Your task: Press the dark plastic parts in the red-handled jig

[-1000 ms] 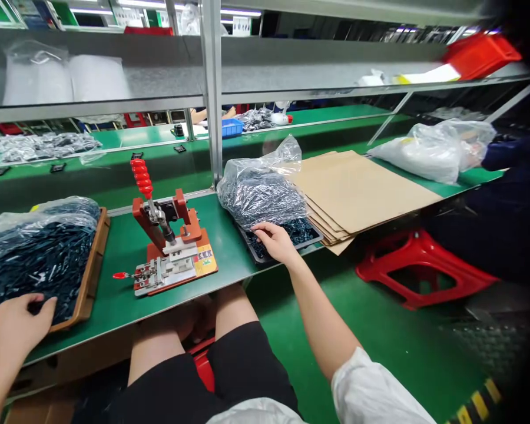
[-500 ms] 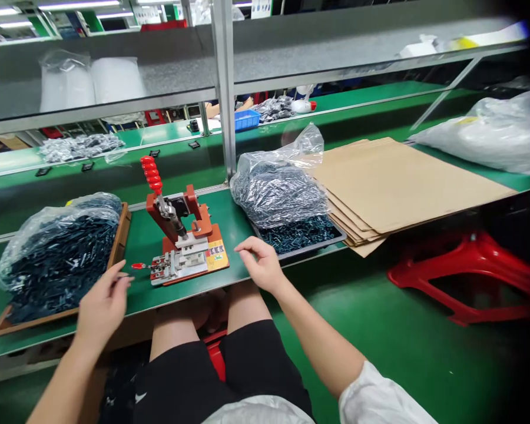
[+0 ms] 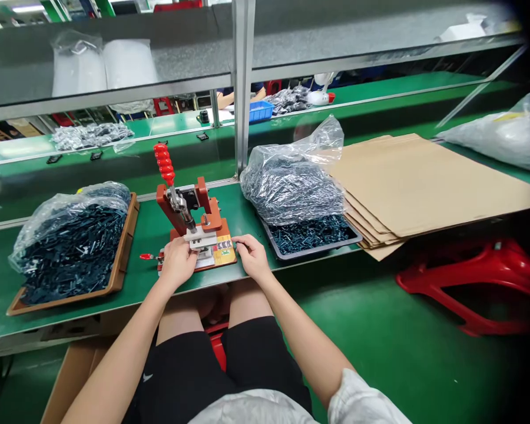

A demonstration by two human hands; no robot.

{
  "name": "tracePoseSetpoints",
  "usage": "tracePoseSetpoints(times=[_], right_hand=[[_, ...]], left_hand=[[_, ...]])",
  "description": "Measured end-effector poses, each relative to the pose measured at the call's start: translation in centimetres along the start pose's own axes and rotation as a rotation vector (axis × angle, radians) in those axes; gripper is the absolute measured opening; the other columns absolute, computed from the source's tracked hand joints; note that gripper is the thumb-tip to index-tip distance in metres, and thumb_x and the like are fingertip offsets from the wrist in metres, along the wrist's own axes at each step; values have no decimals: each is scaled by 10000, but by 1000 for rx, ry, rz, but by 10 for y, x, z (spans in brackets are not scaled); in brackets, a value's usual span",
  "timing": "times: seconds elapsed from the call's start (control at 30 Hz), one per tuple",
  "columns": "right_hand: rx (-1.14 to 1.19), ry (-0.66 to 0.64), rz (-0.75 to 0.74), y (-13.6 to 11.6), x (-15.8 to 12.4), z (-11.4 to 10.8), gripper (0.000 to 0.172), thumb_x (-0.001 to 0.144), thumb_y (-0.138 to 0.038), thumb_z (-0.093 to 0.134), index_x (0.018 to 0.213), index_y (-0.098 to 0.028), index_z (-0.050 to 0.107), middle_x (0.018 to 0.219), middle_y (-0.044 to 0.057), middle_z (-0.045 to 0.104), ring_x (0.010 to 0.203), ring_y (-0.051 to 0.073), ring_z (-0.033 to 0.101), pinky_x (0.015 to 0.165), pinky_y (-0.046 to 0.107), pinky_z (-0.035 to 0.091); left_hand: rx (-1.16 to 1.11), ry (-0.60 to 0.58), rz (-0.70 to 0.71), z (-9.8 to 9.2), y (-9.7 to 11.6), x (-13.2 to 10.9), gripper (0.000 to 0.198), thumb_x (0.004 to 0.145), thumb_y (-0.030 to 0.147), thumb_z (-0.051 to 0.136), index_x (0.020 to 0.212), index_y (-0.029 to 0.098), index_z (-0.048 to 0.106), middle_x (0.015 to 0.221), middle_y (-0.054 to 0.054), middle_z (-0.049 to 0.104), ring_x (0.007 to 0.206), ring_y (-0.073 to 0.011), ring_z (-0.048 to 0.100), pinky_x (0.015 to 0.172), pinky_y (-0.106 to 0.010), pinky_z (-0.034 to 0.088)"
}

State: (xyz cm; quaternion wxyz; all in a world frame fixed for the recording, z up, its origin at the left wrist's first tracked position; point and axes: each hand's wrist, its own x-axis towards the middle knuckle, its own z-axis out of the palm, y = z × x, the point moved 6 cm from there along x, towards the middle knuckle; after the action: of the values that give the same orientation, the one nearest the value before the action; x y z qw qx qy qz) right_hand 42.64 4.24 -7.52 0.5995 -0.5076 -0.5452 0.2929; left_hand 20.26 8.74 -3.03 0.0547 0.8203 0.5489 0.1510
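A hand-operated toggle press [image 3: 189,212] with a red ridged handle [image 3: 164,164] stands on the green bench in front of me. My left hand [image 3: 179,263] lies over the left part of its metal fixture [image 3: 202,238], fingers bent together at the block; whatever they hold is hidden. Beside the yellow label [image 3: 224,248] at the base's right edge is my right hand [image 3: 252,257], its thumb and forefinger pinched at a tiny dark bit too small to name. A small red-tipped lever [image 3: 146,257] sticks out left of the fixture.
To the left, a brown tray [image 3: 122,259] holds a bag of dark thin parts [image 3: 70,253]. On the right are a grey tray [image 3: 300,254] of small dark parts, a plastic bag [image 3: 291,188] and cardboard sheets [image 3: 428,182]. A red stool [image 3: 472,282] stands on the floor.
My left hand has moved right from beside the brown tray onto the press fixture. My right hand stays near the press's right edge, its fingers closer to the label. The view has shifted slightly.
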Motion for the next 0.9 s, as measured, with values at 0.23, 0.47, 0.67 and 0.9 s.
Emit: tracePoseSetpoints(times=[0.23, 0.47, 0.67, 0.9], right_hand=[[48, -51, 133, 17, -3, 11, 220, 860, -363, 617, 985, -210, 715, 822, 37, 713, 658, 166, 643, 631, 295, 540], [6, -181, 75, 6, -3, 21, 210, 837, -351, 654, 950, -223, 776, 976, 73, 766, 877, 214, 714, 823, 347, 585], [-83, -276, 48, 3, 6, 47, 160, 843, -335, 631, 842, -214, 735, 885, 53, 723, 812, 197, 675, 807, 341, 567], [-110, -303, 52, 8, 20, 66, 174, 820, -314, 659, 922, -198, 741, 930, 45, 744, 856, 206, 679, 821, 332, 547]], left_hand=[[58, -94, -12, 0, 1, 3, 281, 868, 264, 484, 909, 191, 753, 1051, -142, 738, 1046, -343, 657, 921, -470, 513], [54, -133, -37, -1, 3, 8, 252, 836, 333, 593, 933, 206, 787, 1043, -131, 755, 1063, -347, 670, 906, -443, 527], [-32, -202, 36, -5, 0, 0, 252, 753, 382, 728, 930, 207, 767, 1131, -118, 730, 1124, -356, 635, 975, -455, 508], [-77, -172, 60, -3, 2, -3, 306, 775, 331, 711, 1048, 196, 747, 1246, -116, 704, 1201, -351, 604, 1038, -475, 472]])
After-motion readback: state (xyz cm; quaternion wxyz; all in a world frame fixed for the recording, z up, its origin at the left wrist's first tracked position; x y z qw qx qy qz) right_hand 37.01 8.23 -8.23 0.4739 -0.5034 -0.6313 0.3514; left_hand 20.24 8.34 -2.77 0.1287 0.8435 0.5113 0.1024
